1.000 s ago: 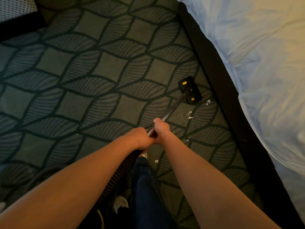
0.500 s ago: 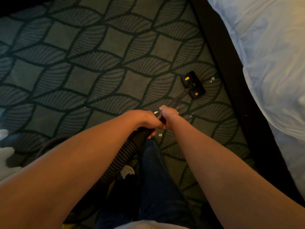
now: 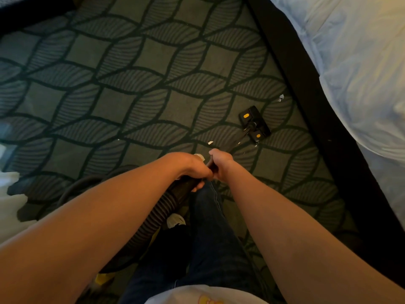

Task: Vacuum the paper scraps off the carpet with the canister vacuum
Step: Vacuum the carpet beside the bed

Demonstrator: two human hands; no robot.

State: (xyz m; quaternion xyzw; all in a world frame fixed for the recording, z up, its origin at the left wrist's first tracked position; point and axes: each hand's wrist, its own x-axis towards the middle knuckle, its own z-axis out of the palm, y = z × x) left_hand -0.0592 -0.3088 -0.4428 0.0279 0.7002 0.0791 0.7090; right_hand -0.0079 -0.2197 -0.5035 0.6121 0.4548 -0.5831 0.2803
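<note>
My left hand (image 3: 194, 168) and my right hand (image 3: 220, 164) both grip the vacuum wand (image 3: 240, 139) close together, the left one on its thick black handle end. The wand runs forward and right to the black floor head (image 3: 254, 123) with two orange marks, lying flat on the dark leaf-patterned carpet (image 3: 131, 84). White paper scraps lie near it: one (image 3: 281, 98) beyond the head toward the bed, one (image 3: 210, 142) just ahead of my hands, tiny bits (image 3: 256, 145) at the head's near corner. A ribbed hose (image 3: 153, 216) curves back from the handle.
A bed with pale blue bedding (image 3: 350, 62) and a black base (image 3: 306, 84) borders the carpet on the right. My leg in dark jeans (image 3: 210, 227) stands below my hands. White fabric (image 3: 8, 205) lies at the left edge. A black-and-yellow object (image 3: 105, 276), partly hidden by my arm, sits at the bottom.
The floor head has been pulled back toward me along the carpet; the scrap by the bed now lies beyond it. Both hands keep their grip. The view has shifted back and left.
</note>
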